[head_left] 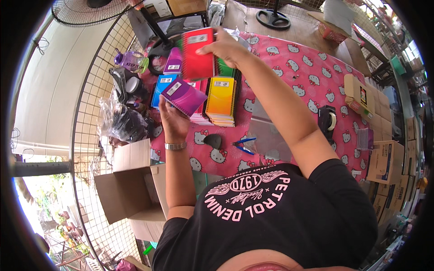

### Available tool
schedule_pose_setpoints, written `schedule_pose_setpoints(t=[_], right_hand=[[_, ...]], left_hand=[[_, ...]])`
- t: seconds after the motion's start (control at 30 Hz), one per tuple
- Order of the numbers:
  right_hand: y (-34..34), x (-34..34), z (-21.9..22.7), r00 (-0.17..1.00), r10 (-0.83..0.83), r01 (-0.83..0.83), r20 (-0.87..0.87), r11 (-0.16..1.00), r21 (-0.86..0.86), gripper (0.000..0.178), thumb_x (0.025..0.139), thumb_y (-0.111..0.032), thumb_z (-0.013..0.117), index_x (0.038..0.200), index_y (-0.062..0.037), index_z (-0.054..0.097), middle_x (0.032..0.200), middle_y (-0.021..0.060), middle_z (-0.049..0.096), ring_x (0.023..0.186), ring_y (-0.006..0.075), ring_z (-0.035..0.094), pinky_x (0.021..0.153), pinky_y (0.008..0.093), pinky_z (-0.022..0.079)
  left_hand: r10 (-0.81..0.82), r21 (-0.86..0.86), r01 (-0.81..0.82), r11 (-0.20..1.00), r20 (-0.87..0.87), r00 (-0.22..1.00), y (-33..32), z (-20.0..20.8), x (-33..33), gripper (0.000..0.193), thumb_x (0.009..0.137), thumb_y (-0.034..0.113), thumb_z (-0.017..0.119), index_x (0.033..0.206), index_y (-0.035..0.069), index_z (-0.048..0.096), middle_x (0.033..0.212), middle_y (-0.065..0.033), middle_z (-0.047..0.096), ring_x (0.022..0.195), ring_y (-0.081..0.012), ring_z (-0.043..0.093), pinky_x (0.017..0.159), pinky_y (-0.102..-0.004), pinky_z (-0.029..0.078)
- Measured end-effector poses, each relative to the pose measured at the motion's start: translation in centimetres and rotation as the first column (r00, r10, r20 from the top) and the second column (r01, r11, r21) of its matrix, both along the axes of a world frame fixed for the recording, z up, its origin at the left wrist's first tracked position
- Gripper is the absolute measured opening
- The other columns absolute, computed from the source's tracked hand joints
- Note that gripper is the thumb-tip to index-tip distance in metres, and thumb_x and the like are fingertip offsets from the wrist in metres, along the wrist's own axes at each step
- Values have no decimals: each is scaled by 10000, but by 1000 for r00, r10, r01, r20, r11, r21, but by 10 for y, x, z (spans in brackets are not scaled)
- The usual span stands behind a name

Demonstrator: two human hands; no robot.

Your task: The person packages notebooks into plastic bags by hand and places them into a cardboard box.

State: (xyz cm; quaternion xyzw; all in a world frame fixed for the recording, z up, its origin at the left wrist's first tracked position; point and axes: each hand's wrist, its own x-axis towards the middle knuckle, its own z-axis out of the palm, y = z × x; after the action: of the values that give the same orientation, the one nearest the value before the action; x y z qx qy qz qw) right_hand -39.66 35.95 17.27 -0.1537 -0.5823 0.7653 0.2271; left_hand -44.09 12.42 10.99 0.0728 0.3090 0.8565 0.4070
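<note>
My left hand grips a spiral purple notebook by its lower left edge, tilted above the stacks. Farther away, my right hand has its thumb on the cover of a red spiral notebook, raised over the far stacks. Beneath and around them stand notebook piles: a yellow stack, a blue notebook at the left, another purple notebook behind, and a green notebook partly covered by my right hand and the red one. A pinkish-red stack is mostly hidden under the purple notebook.
A pink patterned cloth covers the table. Blue-handled pliers and a dark curved piece lie near me. An open carton stands at left, a tape dispenser at right. A purple bottle sits far left.
</note>
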Motion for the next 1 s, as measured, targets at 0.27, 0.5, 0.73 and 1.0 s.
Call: schedule_pose_setpoints(t=[0.27,0.5,0.73,1.0], right_hand=[[-46,94,-109,795,-534,14,288,490,871,859,682,-379,810,1294,51,388,1145,261,521,1100,420,513,961,460,417],[-49,87,-96,875,-324,131,360,874,468,542,697,-128,788,1097,2,446,1026,204,608,978,346,613,844,390,496],[-102,44,-48,841,-50,-386,538,640,664,785,724,-423,782,1235,47,415,1045,216,582,956,313,612,863,367,486],[-87,-13,-98,660,-572,-280,487,413,866,703,730,-493,747,1149,21,514,1100,178,552,1053,340,570,863,448,491]], left_hand=[[62,-283,-73,956,-48,997,-47,-39,48,458,906,150,581,1302,-16,422,1264,-141,556,1134,-294,575,968,-466,482],[112,-190,-106,976,21,994,-96,-81,76,420,926,128,566,1312,35,428,1242,-124,575,1136,-275,576,952,-451,496],[78,13,-82,997,170,982,-93,-51,82,519,908,389,555,1279,33,493,1219,-117,597,1106,-269,594,925,-426,500],[184,-99,-165,981,237,954,-119,-102,71,412,859,227,566,1199,-4,535,1153,-136,632,1039,-292,623,922,-446,496]])
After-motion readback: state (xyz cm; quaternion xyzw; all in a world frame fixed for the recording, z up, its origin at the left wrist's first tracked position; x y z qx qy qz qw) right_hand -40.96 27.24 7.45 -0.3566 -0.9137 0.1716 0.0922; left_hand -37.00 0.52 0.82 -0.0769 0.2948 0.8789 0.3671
